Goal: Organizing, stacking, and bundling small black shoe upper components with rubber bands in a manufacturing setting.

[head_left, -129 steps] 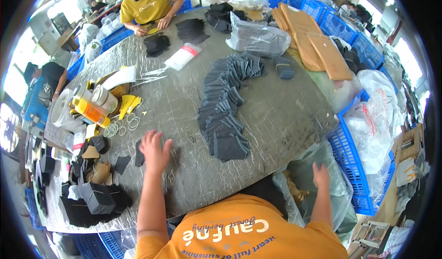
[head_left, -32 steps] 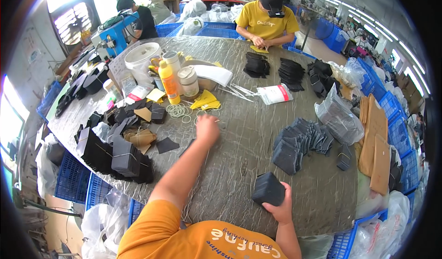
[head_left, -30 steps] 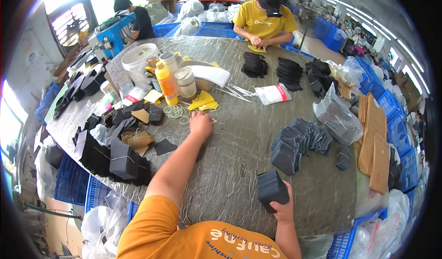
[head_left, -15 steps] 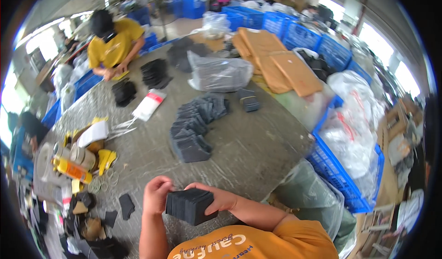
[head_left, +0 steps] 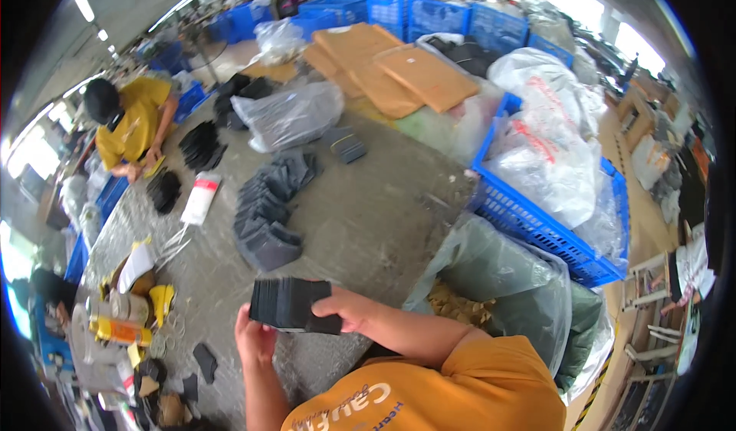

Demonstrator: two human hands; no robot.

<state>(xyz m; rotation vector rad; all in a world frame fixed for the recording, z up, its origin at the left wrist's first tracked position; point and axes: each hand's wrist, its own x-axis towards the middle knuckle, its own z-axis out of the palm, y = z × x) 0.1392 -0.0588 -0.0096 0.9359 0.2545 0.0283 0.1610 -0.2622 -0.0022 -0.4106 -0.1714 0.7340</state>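
Note:
A thick stack of dark fabric pieces is held between my two hands near the table's front edge, its many thin layers showing at the left end. My right hand grips the right end, thumb on the top face. Against the left end and lower side my left hand is closed, its fingertips partly hidden by the stack. Beyond, a curved row of overlapping dark grey pieces lies on the table. A small banded dark bundle rests to its right.
Plastic-wrapped goods and brown packages lie farther back. A blue crate with clear bags and a green plastic-lined bin stand right. Left are a yellow bottle and scraps. A co-worker handles something yellow far left.
The view has turned right, so the table's things sit farther left. My left hand has come down from above the stack's left corner to its left end. The right hand keeps its grip.

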